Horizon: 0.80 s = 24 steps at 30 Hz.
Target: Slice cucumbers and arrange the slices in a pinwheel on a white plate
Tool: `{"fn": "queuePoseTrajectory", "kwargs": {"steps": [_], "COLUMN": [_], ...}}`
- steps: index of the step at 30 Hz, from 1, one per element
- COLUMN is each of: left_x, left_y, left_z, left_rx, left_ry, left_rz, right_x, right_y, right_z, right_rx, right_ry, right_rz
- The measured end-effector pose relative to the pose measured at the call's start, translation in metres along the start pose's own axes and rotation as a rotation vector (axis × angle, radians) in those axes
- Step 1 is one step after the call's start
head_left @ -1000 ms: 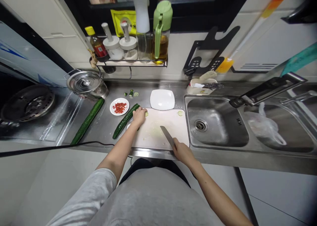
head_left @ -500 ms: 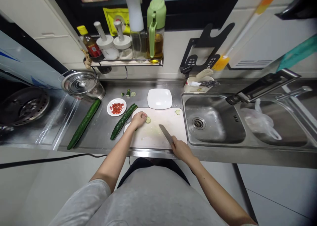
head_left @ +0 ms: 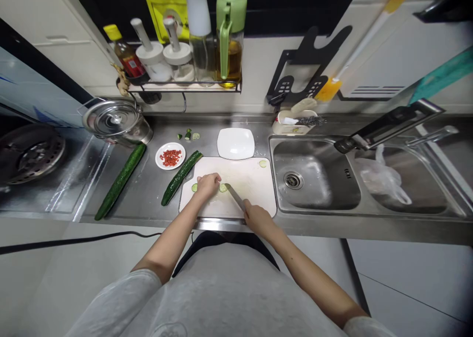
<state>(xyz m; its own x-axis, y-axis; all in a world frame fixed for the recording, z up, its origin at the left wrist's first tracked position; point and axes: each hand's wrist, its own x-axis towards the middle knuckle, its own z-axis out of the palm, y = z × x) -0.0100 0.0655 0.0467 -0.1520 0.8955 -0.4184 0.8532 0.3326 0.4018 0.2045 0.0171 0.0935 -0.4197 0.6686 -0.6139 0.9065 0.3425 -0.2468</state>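
Observation:
My left hand [head_left: 208, 185] rests curled on a short cucumber piece [head_left: 223, 187] in the middle of the white cutting board [head_left: 251, 189]. My right hand [head_left: 256, 219] grips the handle of a knife [head_left: 235, 198] whose blade tip meets that piece. A thin cucumber slice [head_left: 194, 187] lies just left of my left hand. Another slice [head_left: 262, 163] sits at the board's far right corner. A partly cut cucumber [head_left: 180, 176] lies diagonally off the board's left edge.
A whole cucumber [head_left: 120, 180], a small dish of chopped red chili [head_left: 170, 156] and a white plate [head_left: 235, 143] lie on the steel counter. Cucumber ends [head_left: 188, 135] sit further back. A lidded pot [head_left: 111, 120] stands left, a double sink [head_left: 314, 179] right, and a bottle rack [head_left: 185, 83] behind.
My left hand left the long cucumber and drew a short piece toward the board's middle. My right hand swung the knife left until its blade reached that piece.

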Motion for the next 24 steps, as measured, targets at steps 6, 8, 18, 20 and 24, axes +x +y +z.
{"fn": "queuePoseTrajectory", "kwargs": {"steps": [6,8,18,20,24], "left_x": [0.003,0.004,0.007,0.007,0.007], "left_y": [0.002,0.002,0.000,0.000,0.001], "left_z": [0.001,0.002,0.003,0.003,0.004], "left_rx": [0.003,0.006,-0.014,-0.018,-0.028], "left_ry": [-0.034,-0.033,-0.044,-0.042,-0.036], "left_rz": [0.006,0.000,0.005,0.005,0.000], "right_x": [0.006,0.007,0.009,0.010,0.010], "right_y": [-0.008,-0.008,-0.010,-0.011,-0.015], "right_z": [0.001,0.001,0.000,-0.002,-0.004], "right_rx": [-0.025,-0.020,-0.022,-0.024,-0.020], "right_ry": [-0.007,-0.008,-0.026,-0.043,-0.077], "right_rz": [0.002,0.000,0.009,0.016,0.028]}}
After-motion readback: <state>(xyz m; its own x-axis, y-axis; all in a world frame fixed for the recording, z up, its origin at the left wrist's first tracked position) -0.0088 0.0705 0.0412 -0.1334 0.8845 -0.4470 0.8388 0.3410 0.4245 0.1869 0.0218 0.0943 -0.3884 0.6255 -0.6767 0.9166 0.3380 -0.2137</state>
